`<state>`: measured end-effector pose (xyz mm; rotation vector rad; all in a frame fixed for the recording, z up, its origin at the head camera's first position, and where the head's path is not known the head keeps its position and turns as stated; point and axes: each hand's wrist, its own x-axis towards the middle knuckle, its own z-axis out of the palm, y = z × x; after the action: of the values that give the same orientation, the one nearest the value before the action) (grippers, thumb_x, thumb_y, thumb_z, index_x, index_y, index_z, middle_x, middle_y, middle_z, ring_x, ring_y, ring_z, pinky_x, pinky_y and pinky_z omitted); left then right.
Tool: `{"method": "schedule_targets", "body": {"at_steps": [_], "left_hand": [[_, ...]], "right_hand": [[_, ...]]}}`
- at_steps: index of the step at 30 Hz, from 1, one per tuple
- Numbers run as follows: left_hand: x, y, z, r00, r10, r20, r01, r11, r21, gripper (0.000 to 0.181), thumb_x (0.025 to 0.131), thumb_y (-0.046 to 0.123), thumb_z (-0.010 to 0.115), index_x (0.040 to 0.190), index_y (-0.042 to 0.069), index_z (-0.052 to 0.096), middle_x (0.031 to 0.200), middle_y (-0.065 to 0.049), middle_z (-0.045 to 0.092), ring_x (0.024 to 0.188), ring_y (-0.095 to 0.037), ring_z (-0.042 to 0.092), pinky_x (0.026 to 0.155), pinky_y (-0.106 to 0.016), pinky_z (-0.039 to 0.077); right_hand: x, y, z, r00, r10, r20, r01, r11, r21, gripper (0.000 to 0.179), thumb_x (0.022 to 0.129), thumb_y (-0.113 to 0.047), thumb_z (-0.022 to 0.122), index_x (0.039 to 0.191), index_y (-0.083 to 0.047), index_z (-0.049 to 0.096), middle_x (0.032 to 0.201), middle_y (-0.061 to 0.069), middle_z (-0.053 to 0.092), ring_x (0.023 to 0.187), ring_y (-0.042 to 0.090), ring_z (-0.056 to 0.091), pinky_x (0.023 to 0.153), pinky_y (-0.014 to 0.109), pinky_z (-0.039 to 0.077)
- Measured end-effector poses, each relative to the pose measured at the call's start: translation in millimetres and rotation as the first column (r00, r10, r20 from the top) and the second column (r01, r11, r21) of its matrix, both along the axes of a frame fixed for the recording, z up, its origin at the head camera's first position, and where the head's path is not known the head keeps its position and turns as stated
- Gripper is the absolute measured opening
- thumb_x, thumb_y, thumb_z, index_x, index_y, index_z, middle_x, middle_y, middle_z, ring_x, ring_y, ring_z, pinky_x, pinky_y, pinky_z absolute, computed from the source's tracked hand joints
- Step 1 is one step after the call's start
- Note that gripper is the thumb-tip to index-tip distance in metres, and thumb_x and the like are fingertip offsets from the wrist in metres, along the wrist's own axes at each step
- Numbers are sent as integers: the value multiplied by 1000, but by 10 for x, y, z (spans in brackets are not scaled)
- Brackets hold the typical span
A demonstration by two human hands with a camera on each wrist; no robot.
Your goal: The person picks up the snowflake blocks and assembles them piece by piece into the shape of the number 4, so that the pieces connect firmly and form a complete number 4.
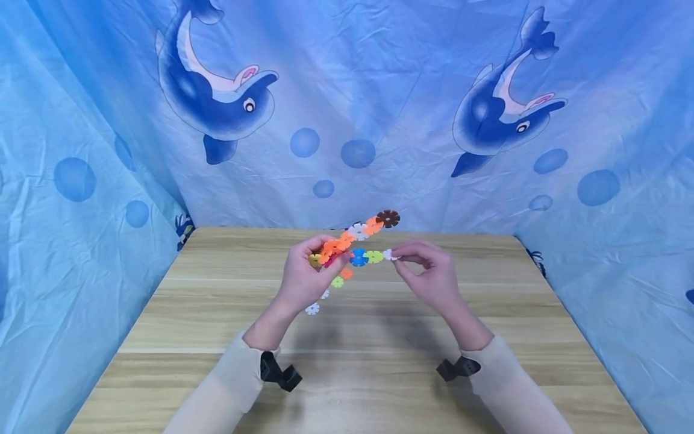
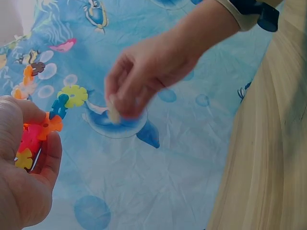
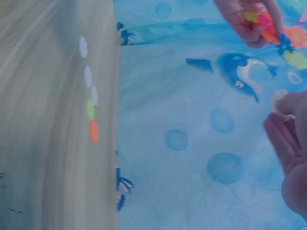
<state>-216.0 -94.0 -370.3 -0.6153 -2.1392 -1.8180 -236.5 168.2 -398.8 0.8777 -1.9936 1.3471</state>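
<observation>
My left hand [image 1: 309, 274] grips a joined string of notched, flower-shaped plastic discs [image 1: 337, 246] above the table. The string has orange, pink and yellow discs near the fingers. One branch ends in a brown disc [image 1: 388, 218]; another runs right through a blue disc [image 1: 358, 257] to a yellow-green disc [image 1: 373, 257]. My right hand [image 1: 428, 271] pinches a white disc [image 3: 279, 101] between thumb and fingers, close to that yellow-green end. Both wrist views show a gap between the white disc and the string. In the left wrist view the right hand [image 2: 148, 72] is blurred.
On the wooden table [image 1: 347, 386], several loose discs lie in a slanting row beneath the hands, among them an orange disc [image 1: 346, 273], a green disc [image 1: 338, 281] and a white disc [image 1: 312, 309]. A blue cloth [image 1: 347, 90] with printed dolphins surrounds the table's back and sides.
</observation>
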Motion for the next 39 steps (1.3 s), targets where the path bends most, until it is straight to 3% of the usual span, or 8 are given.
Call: {"method": "schedule_targets", "body": {"at_steps": [4,10,20,25,32,39], "left_hand": [[-4,-4,-7,1000,9,3,-9,1000,-5,13,95,12,79,106,6,76,94,-12,71,56,-12,53,48,-21,47],[-11,2,-20,1000,4,7,-4,1000,-6,13,95,12,79,106,6,76,94,-12,72,59,-12,53,49,-21,47],[3,22,-18,1000,-5,5,5,1000,-9,13,95,11,80,106,6,76,94,-13,72,62,-12,56,51,-22,50],[-4,34,-27,1000,-14,-2,14,1000,-21,14,95,10,80,107,5,76,94,-13,73,63,-12,57,52,-21,50],[19,49,0,998,-59,11,60,997,-39,18,94,9,81,110,3,75,91,-14,72,64,-15,59,55,-21,52],[23,61,-9,998,-63,21,64,997,-48,16,94,8,81,108,4,73,89,-14,71,65,-16,60,57,-20,52]], "right_hand": [[37,24,54,991,27,-129,-38,996,-86,27,78,25,76,95,4,81,97,25,77,101,5,77,90,23,64],[72,5,92,973,59,-222,-77,994,-74,29,73,27,77,93,5,81,96,25,77,104,6,76,91,22,63],[91,-11,110,962,84,-260,-101,993,-54,30,73,25,78,93,3,82,96,23,78,100,13,78,90,22,64],[106,-9,131,958,58,-281,-67,997,-24,31,71,24,81,91,1,83,96,19,80,95,20,79,90,20,63],[117,46,150,954,38,-296,-36,999,15,31,68,22,84,87,-2,84,91,19,80,97,9,79,89,16,61],[115,69,165,948,106,-299,-106,994,15,8,82,6,86,86,-1,84,88,21,80,98,6,79,79,14,62]]}}
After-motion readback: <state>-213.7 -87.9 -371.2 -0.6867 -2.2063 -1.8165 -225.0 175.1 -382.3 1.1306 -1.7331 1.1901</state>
